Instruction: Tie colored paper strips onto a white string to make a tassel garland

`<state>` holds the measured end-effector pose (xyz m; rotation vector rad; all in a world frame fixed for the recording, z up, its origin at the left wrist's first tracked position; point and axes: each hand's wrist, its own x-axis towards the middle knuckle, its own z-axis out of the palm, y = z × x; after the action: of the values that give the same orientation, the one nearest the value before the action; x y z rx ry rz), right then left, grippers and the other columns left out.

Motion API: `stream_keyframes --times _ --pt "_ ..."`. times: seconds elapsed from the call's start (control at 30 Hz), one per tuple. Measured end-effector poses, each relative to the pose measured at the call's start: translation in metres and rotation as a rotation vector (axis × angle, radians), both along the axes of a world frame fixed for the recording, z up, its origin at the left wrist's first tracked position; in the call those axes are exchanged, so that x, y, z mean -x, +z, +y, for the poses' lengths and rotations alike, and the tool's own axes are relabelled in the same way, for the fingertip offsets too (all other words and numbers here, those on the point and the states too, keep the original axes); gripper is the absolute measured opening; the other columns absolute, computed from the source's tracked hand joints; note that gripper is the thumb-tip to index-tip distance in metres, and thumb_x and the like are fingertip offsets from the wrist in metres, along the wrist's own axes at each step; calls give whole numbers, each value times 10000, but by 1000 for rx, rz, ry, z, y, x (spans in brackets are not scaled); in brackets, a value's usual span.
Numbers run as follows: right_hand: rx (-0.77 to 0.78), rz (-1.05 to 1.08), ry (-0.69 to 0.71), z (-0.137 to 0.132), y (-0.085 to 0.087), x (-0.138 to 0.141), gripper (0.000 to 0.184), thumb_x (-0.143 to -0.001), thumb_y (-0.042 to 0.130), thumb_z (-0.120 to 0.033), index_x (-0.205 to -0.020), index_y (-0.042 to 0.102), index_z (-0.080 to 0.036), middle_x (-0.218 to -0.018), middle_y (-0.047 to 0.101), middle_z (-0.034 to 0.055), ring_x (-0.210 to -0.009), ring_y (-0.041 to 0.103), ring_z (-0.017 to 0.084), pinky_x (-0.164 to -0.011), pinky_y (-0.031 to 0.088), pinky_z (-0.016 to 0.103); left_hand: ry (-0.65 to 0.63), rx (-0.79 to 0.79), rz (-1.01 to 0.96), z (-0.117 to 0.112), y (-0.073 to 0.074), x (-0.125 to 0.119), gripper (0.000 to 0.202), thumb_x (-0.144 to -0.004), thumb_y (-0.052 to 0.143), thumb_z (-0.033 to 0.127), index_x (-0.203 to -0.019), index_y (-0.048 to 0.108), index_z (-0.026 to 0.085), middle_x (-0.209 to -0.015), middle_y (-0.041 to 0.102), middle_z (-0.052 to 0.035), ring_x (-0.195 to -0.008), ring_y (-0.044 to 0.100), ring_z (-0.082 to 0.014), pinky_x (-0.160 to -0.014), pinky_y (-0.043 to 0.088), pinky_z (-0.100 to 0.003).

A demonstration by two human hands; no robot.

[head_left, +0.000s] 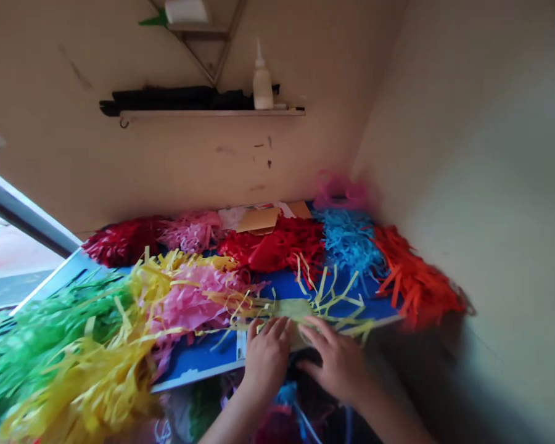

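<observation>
My left hand [267, 361] and my right hand [333, 364] lie palm down, fingers spread, on a pale yellow-green fringed paper piece [296, 309] at the near edge of a blue board [287, 287]. Neither hand visibly grips it. Its strips fan out across the blue. Tufts of shredded paper crowd the board: yellow [87, 382], green [41, 333], pink [194, 302], red [282, 246], light blue [349, 243] and orange-red [416, 277]. A dark red tuft [123, 242] lies at the far left.
A white glue bottle [263, 86] stands on a narrow wall shelf [213, 113] beside dark items. Cardboard pieces [259, 220] lie behind the tufts, and a blurred pink tuft [340, 192] sits in the corner. Walls close the far and right sides. More coloured paper lies below the board.
</observation>
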<state>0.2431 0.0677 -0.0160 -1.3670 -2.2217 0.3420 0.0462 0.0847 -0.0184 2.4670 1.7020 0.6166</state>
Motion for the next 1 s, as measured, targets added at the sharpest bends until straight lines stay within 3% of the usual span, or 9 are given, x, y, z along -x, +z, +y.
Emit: stream_keyframes --times 0.17,0.33,0.43,0.5,0.57,0.6,0.7,0.87,1.0 --pt "-61 -95 40 36 0 22 299 -898 488 -129 -1011 732 -261 -1103 729 49 -885 695 189 -775 501 276 120 -24 80 6 8 43 450 -817 484 46 -1134 672 305 -1154 726 -37 -1079 637 -261 -992 318 -488" --pt "-4 -132 185 46 2 10 265 -863 529 -128 -963 733 -265 -1092 736 22 -928 684 191 -797 484 281 275 -151 227 -27 5 106 487 -782 508 96 -1208 633 295 -1247 668 -79 -1169 558 -324 -949 362 -486" --pt "76 -170 221 46 3 12 251 -857 543 -148 -957 736 -274 -1125 725 11 -937 673 188 -817 475 284 282 -282 178 -43 16 95 496 -790 544 191 -1279 576 270 -1324 599 -127 -1229 503 -337 -990 356 -486" --pt "99 -195 256 47 4 12 235 -877 538 -182 -963 738 -270 -1150 715 22 -949 665 190 -837 466 289 109 -239 96 -39 24 69 488 -805 558 251 -1292 557 271 -1344 587 -116 -1278 472 -315 -1069 297 -487" --pt "118 -205 284 49 6 9 227 -888 535 -193 -949 742 -267 -1117 726 28 -945 663 193 -835 458 291 -98 -66 53 -23 26 44 345 -824 570 275 -1163 636 292 -1146 705 -67 -1153 578 -276 -1114 228 -499" --pt "136 -189 281 50 6 6 225 -889 538 -191 -937 744 -267 -1076 737 26 -934 665 192 -824 456 288 -120 10 43 -14 26 36 218 -848 558 256 -1019 686 297 -981 743 -36 -1032 633 -247 -1111 224 -499" --pt "223 -71 200 57 9 -4 204 -887 552 -205 -874 748 -258 -913 753 9 -866 673 178 -757 449 261 -96 148 21 11 20 31 226 -909 515 258 -787 703 290 -758 720 9 -843 656 -197 -1054 273 -494" --pt "318 -108 -44 73 15 0 308 -919 518 -328 -701 699 -208 -645 685 -11 -626 619 145 -560 338 227 45 222 10 29 17 49 294 -937 482 396 -813 712 262 -782 739 -8 -814 671 -202 -894 374 -413" --pt "293 -218 -144 83 18 16 338 -922 521 -385 -684 681 -206 -635 685 10 -615 614 158 -529 250 246 135 235 57 34 21 47 341 -940 449 360 -753 710 243 -773 742 -35 -836 676 -231 -864 366 -414"
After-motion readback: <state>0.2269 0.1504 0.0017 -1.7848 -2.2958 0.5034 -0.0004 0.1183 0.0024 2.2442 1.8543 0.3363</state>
